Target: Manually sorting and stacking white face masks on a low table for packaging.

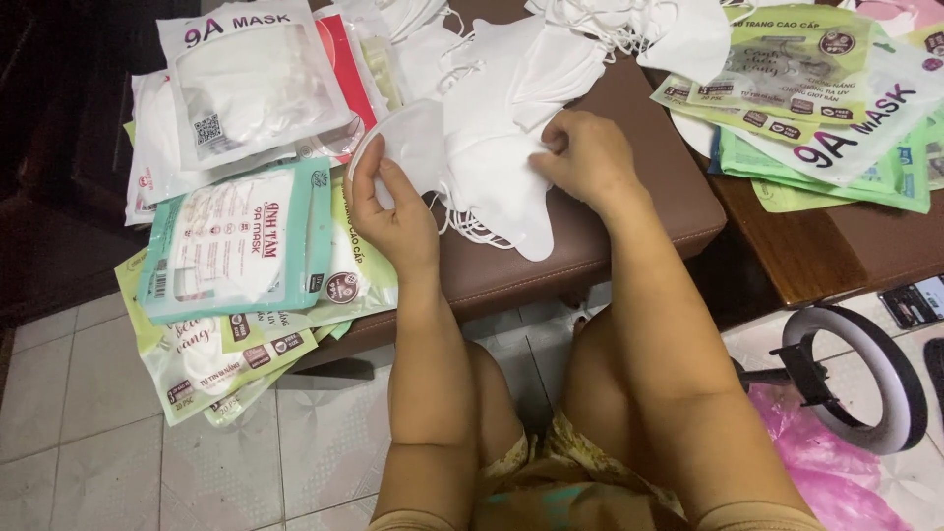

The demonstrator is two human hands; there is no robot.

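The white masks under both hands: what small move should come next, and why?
Probably lift the top mask clear of the stack. The left hand already pinches its edge, while the right hand presses the stack flat on the brown cushion, so only one should come away.

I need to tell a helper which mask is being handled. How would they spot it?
Find the brown cushion. On it, the mask stack. The mask is at its left edge, pinched by the left hand, lifted apart from the others.
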